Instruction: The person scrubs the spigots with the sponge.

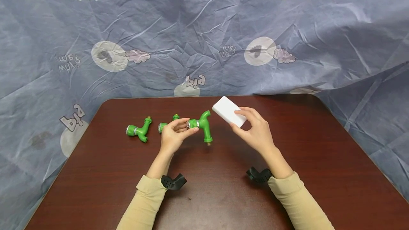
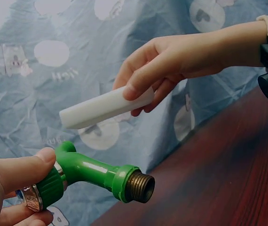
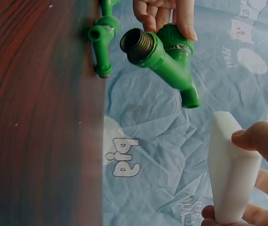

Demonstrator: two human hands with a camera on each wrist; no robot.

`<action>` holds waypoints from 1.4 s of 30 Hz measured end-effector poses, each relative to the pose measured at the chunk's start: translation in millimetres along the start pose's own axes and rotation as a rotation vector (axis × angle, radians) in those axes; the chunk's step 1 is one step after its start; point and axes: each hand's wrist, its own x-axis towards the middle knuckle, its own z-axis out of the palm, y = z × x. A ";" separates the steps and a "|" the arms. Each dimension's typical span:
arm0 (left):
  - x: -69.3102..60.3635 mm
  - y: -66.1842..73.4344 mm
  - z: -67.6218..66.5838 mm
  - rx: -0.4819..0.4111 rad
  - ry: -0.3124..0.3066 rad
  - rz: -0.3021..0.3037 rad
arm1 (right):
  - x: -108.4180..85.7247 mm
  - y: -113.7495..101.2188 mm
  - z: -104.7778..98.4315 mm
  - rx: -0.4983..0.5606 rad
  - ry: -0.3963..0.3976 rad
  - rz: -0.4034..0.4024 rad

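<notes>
My left hand [image 1: 174,136] pinches a green faucet [image 1: 204,127] by its ribbed knob, above the table. In the left wrist view the brass threaded end of this faucet [image 2: 94,172] points right. My right hand [image 1: 255,130] holds a white rectangular block, sponge-like [image 1: 228,111], between thumb and fingers. The block is just right of the faucet's spout, and a small gap separates them in the right wrist view, where the white block [image 3: 230,169] stands nearly on end. Two more green faucets lie on the table: one at the left [image 1: 138,130], and another [image 1: 162,127] partly hidden behind my left hand.
The dark red-brown table [image 1: 204,194] spreads beneath both hands. Behind it hangs a wrinkled blue-grey printed cloth [image 1: 204,38], reaching down to the table's back edge. Each wrist wears a black strap mount, such as the left one [image 1: 173,181].
</notes>
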 end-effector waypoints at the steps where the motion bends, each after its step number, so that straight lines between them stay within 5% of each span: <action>1: 2.7 -5.7 -0.2 -0.002 0.000 -0.008 | -0.6 1.4 0.7 -0.001 -0.006 0.010; 5: 11.9 -27.0 -0.9 -0.006 0.008 -0.024 | -3.0 6.7 3.4 -0.010 -0.041 0.051; 11: 13.5 -38.9 0.5 0.016 0.034 -0.027 | -7.4 14.1 7.6 -0.029 -0.111 0.144; 27: 12.3 -58.6 9.1 0.053 0.038 -0.076 | -16.0 32.3 17.8 -0.071 -0.259 0.311; 34: 13.6 -65.2 11.9 0.010 0.053 -0.083 | -20.6 39.5 23.1 -0.085 -0.308 0.343; 42: 15.0 -71.4 11.7 -0.021 0.022 -0.159 | -26.8 45.4 30.4 -0.079 -0.331 0.353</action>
